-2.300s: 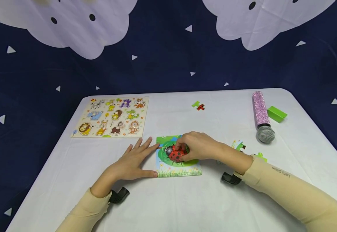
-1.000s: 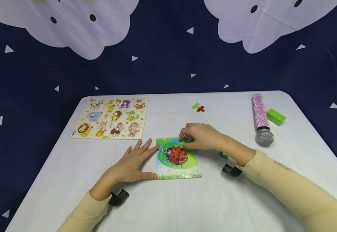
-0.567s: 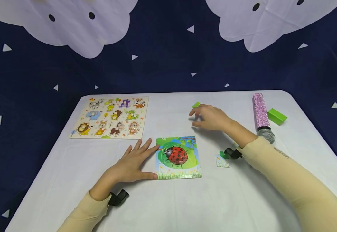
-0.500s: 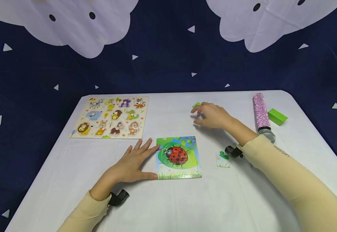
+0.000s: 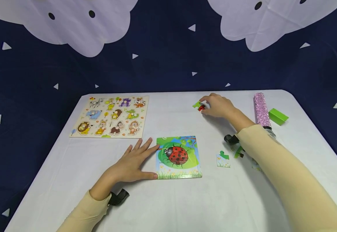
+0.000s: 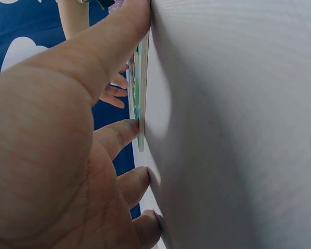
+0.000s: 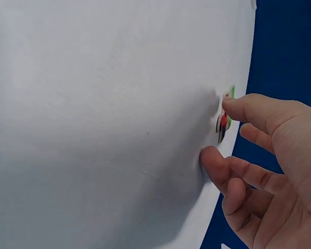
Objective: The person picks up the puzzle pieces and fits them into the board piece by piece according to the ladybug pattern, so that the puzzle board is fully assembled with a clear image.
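Two fingertips of the right hand [image 5: 219,106] stand apart at a loose green-and-red piece [image 5: 201,109], which lies beyond the ladybug puzzle [image 5: 177,156]; whether they touch it, I cannot tell. At the puzzle's left, the left hand [image 5: 129,166] spreads its fingers, thumb and index tips meeting the edge.

The piece looks thin, so a shallow catch could make it skid rather than lift. The right sleeve [image 5: 272,161] passes low over a pale piece [image 5: 256,165] and a dark-green piece [image 5: 239,152] to the puzzle's right; a dragging arm could scatter them. Too hard a push from the left could skew the puzzle.

It lies flat, its red spotted ladybug whole on a green round. Just right of it sits a flowered piece [image 5: 223,161]; beyond and left, an animal board [image 5: 110,117].
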Motion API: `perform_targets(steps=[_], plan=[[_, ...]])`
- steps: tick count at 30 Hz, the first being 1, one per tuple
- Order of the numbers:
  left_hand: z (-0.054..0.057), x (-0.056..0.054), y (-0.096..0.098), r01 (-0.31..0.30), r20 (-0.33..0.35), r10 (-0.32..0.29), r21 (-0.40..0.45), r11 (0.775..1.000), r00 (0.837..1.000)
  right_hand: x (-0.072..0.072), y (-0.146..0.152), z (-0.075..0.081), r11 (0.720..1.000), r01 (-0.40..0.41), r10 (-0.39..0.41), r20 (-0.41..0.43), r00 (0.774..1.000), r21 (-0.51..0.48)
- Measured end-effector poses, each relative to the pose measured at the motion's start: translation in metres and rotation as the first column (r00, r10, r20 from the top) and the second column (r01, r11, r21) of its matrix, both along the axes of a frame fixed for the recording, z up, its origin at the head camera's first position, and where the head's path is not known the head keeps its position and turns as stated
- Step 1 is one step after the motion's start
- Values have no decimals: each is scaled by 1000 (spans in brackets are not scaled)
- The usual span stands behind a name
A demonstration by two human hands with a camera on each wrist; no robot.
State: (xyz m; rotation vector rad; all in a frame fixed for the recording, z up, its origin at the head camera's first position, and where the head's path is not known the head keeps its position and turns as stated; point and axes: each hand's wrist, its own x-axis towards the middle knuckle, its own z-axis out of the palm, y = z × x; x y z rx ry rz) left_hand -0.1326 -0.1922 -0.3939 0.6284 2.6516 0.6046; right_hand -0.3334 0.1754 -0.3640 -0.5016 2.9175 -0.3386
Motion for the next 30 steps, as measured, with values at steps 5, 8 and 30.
perform_targets(steps=[5,8,30], plan=[[1,0,0,5,-2,-5,1,1000,1000,-5,1,0,1000,10,-10,8,1000,27],[1,0,1,8,-1,-8,2,1000,1000,-6,0,0,999,10,-11,9,1000,32],[1,0,0,10,2,-10,-6,1000,1000,-7,-11,2,998,53,-54,25,998,22]])
